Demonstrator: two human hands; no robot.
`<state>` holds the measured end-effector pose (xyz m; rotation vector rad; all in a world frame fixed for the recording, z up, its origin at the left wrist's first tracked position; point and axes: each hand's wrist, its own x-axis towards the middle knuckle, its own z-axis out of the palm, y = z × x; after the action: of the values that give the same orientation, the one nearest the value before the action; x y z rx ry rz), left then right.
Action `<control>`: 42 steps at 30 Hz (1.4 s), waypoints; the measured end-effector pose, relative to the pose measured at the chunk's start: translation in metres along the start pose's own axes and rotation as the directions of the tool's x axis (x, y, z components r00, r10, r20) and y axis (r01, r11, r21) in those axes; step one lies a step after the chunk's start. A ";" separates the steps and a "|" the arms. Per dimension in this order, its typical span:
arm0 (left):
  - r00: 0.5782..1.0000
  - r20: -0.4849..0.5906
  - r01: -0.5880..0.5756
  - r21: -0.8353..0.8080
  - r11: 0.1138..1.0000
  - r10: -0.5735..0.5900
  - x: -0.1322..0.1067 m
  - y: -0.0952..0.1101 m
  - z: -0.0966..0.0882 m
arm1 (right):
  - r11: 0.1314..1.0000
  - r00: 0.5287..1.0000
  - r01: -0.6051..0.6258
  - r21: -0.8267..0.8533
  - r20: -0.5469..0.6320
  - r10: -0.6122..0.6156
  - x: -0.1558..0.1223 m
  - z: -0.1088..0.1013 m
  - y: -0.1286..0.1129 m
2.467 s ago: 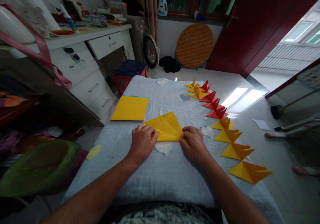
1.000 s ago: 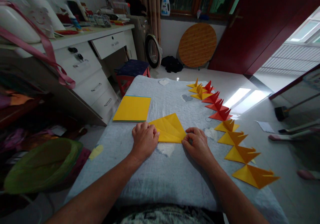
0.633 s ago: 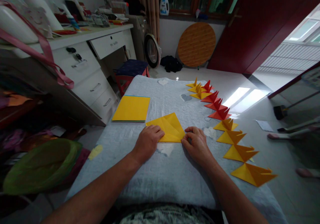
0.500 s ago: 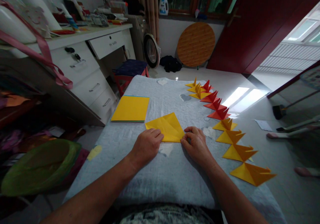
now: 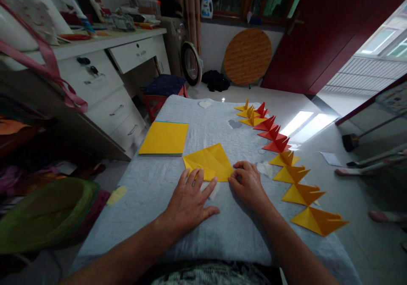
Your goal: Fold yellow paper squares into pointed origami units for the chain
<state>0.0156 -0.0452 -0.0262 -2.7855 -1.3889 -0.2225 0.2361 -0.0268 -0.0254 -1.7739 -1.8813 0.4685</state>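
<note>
A folded sheet of yellow origami paper (image 5: 211,160) lies on the cloth-covered table (image 5: 203,230) before me, creases showing on its upper face. My left hand (image 5: 190,198) is open with fingers spread, the fingertips resting on the paper's lower left edge. At the lower right corner, my right hand (image 5: 248,179) pinches the paper between thumb and forefinger. To the upper left sits a stack of square yellow paper (image 5: 165,137), with other colours showing at its edges.
Along the table's right side runs a row of folded paper birds, with red ones (image 5: 276,144) and yellow ones (image 5: 305,194). A green basket (image 5: 47,217) stands at the left. Beyond the table are a stool (image 5: 163,86) and a white desk (image 5: 104,90).
My left hand has opened out from a closed press on the lower edge, its fingers now spread. My right hand stays at the paper's right corner.
</note>
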 end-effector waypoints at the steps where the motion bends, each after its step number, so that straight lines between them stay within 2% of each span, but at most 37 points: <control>1: 1.000 -0.005 0.002 0.001 1.000 -0.002 0.000 0.000 0.000 | 1.000 1.000 -0.003 0.002 -0.001 0.003 0.000 0.000 0.000; 6: 1.000 -0.004 -0.028 -0.016 0.999 0.028 0.001 -0.001 0.003 | 1.000 1.000 -0.001 0.000 -0.007 0.001 0.000 0.000 0.000; 11: 0.991 0.085 -0.095 -0.087 0.992 0.103 0.003 -0.004 0.008 | 1.000 1.000 0.000 0.012 -0.005 0.000 0.000 0.001 0.002; 14: 0.984 0.145 -0.089 -0.106 0.990 0.104 0.004 -0.004 0.007 | 1.000 1.000 0.008 0.006 -0.003 -0.008 0.000 0.001 0.003; 22: 0.972 0.219 -0.048 -0.149 0.988 0.081 0.004 0.000 0.003 | 1.000 1.000 -0.012 -0.009 0.018 0.013 -0.001 -0.006 0.009; 27: 0.977 0.202 -0.030 -0.158 0.987 0.062 0.003 0.003 0.005 | 0.999 0.999 -0.033 -0.015 0.036 0.033 -0.001 -0.011 0.012; 33: 0.976 0.213 -0.016 -0.168 0.986 0.052 0.003 0.005 0.004 | 1.000 0.998 0.012 0.007 0.063 -0.013 -0.004 -0.016 0.016; 42: 0.986 0.154 -0.042 -0.155 0.987 0.067 -0.001 0.004 0.012 | 1.000 0.998 -0.003 0.001 0.060 0.003 -0.004 -0.015 0.013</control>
<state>0.0197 -0.0470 -0.0383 -3.0221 -1.3786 -0.1105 0.2553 -0.0312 -0.0212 -1.7807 -1.9189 0.5299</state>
